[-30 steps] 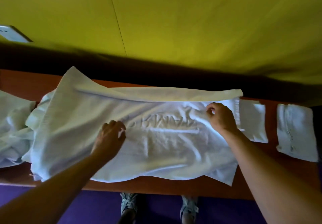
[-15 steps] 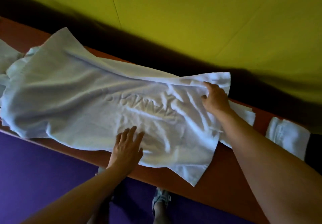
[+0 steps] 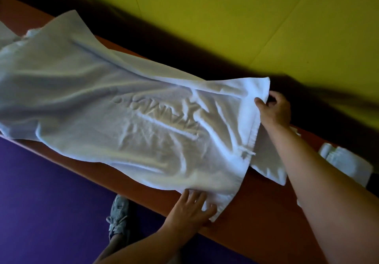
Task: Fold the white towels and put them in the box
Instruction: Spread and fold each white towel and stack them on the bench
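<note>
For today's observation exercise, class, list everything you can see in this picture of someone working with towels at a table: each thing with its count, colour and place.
Large towel: one, white with raised lettering, spread rumpled across the table.
Small flat towel: one, white, on the table, partly under the large towel's right end.
Folded towel: one, white, on the table at far right.
Other cloth: white, count unclear, at the left edge.
Table: one, reddish-brown, running diagonally.
Wall: yellow-green, behind the table.
Floor: purple, below the table.
Shoe: one, grey, on the floor.
Left hand: on the large towel's near right corner.
Right hand: grips the large towel's far right corner.
</note>
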The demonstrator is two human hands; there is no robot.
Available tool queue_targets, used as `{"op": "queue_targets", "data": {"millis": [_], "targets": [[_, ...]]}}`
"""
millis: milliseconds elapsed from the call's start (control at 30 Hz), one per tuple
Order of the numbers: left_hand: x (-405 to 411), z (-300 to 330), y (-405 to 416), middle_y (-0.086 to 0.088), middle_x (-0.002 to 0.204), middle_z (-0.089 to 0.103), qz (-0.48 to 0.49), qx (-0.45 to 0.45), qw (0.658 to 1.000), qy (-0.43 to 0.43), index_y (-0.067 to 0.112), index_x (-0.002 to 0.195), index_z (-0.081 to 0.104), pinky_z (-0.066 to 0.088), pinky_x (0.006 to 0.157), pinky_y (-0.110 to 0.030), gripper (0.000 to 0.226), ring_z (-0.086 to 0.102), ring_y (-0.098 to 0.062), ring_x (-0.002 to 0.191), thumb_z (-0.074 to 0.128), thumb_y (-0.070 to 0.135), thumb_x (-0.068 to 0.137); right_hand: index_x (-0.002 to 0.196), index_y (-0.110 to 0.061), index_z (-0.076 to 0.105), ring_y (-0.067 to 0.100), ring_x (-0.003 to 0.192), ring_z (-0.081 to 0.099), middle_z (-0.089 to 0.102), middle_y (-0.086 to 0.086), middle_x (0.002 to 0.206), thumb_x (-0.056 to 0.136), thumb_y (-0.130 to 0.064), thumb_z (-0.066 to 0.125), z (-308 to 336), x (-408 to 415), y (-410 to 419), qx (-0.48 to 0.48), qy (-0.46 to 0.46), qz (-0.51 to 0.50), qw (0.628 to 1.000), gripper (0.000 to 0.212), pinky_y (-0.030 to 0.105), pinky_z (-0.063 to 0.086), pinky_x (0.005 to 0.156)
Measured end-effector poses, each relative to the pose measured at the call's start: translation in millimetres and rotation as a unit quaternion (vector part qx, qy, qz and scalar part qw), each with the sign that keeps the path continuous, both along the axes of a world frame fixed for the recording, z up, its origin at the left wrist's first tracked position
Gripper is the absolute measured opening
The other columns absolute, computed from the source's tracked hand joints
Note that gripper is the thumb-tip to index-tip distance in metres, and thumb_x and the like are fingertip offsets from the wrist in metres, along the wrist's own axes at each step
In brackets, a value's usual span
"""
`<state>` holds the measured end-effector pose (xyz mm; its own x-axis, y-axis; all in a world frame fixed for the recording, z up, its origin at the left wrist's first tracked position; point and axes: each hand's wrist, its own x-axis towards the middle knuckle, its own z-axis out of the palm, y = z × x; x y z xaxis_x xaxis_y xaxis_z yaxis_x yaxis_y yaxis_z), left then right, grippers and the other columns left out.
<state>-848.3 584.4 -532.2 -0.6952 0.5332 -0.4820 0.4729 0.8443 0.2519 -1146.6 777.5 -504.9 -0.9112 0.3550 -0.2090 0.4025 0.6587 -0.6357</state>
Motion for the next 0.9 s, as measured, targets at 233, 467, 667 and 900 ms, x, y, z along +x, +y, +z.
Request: {"op": "queue_targets", "data": {"millis": [233,467,667,900], "targets": [[4,-3,4,-0.007,0.113,0.066,0.051,0.055,0.997,0.037,0.024,0.107,0.059,0.058,0.085,-0.045,0.052,0.067,-0.029,0.1,0.081,0.025,0.059,0.111,0.003,0.061,0.038,0.103,0.061,0.066,0.024,0.111,0.099,-0.023,0.054,5,-2,-20,0.028,0.019,0.037,0.999,0.03,0.04,0.044,0.083],[11,55,10,-0.006,0.092,0.06,0.288,0.162,0.938,-0.103,0.016,0.116,0.031,0.05,0.071,-0.042,0.017,0.058,-0.027,0.076,0.038,0.024,0.103,0.116,0.01,0.056,0.041,0.11,0.058,0.06,0.031,0.12,0.09,-0.017,0.042,42,3,-11,0.004,0.082,-0.035,0.996,0.04,0.039,0.036,0.087],[45,171,-5,0.0,0.068,0.043,0.418,0.181,0.885,-0.099,0.026,0.104,0.03,0.032,0.065,-0.029,0.011,0.049,-0.009,0.06,0.032,0.037,0.102,0.129,0.003,0.054,0.039,0.119,0.057,0.058,0.024,0.131,0.098,-0.017,0.047,86,47,8,-0.024,-0.016,-0.194,0.981,0.038,0.035,0.039,0.083],[63,236,-13,-0.001,0.066,0.051,0.512,0.195,0.828,-0.124,0.029,0.089,0.026,0.036,0.071,-0.004,0.017,0.055,-0.006,0.071,0.035,0.029,0.103,0.112,0.006,0.068,0.042,0.103,0.065,0.068,0.028,0.114,0.094,-0.026,0.063,130,73,18,0.008,-0.061,-0.083,0.995,0.037,0.033,0.041,0.075]]}}
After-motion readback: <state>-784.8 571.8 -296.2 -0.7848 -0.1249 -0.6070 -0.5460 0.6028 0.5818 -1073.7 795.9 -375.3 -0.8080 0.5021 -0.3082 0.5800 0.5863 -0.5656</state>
